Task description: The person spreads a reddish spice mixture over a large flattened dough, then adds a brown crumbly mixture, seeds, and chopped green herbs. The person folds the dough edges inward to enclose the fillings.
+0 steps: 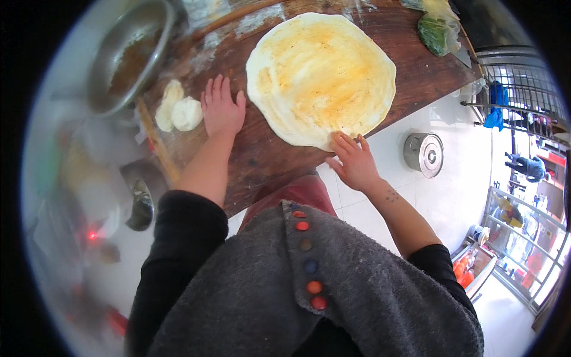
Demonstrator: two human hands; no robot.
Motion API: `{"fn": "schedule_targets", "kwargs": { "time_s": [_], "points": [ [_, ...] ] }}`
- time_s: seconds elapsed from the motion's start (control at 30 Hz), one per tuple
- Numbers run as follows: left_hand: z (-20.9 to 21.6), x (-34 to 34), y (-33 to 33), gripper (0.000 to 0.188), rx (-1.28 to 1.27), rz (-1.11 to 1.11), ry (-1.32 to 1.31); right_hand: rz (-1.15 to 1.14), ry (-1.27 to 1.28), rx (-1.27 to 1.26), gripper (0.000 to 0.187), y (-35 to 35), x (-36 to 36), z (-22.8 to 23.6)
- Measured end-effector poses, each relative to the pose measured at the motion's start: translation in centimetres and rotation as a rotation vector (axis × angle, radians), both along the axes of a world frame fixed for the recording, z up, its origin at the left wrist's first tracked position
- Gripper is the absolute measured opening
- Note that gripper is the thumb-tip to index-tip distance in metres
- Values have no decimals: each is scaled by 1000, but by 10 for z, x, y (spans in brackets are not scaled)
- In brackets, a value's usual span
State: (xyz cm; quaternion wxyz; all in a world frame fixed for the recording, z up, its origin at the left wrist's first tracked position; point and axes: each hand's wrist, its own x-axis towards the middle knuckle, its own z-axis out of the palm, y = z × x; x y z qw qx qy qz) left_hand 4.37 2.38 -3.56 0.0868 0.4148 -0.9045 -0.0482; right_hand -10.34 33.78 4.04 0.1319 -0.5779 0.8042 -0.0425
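Note:
A large, round sheet of rolled-out dough (321, 77) lies flat on the wooden table, its top smeared with a yellow, oily coating. At its near edge my right hand (355, 163) touches the dough, yellow coating on the fingertips. The fingers there are apart, and the thumb sits off to the left, just outside the edge. To the left of the sheet, my left hand (223, 107) rests flat on the tabletop with its fingers stretched out, holding nothing. Close beside it sit a round ball of dough (187, 114) and a longer dough lump (171, 104).
A metal bowl (128, 56) with brown contents is at the upper left. A long wooden rod (238, 13) lies across the floury far side of the table (256, 169). Bagged greens (433, 34) lie at the far right corner. A lidded metal pot (423, 154) stands on the floor.

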Motion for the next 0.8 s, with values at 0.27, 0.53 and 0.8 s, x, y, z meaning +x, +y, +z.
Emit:
{"fn": "schedule_targets", "kwargs": {
  "time_s": [0.27, 0.53, 0.8],
  "points": [
    [4, 1, 2, 58, -25, -16, 4, -247, -147, 368, 38, -79, -33, -2],
    [-1, 2, 2, 58, -49, -35, 25, -359, 139, -9, 62, -27, -50, -13],
    [4, -1, 4, 58, -15, 2, -26, -76, 94, -82, 84, -43, -4, -47]
  ]
}}
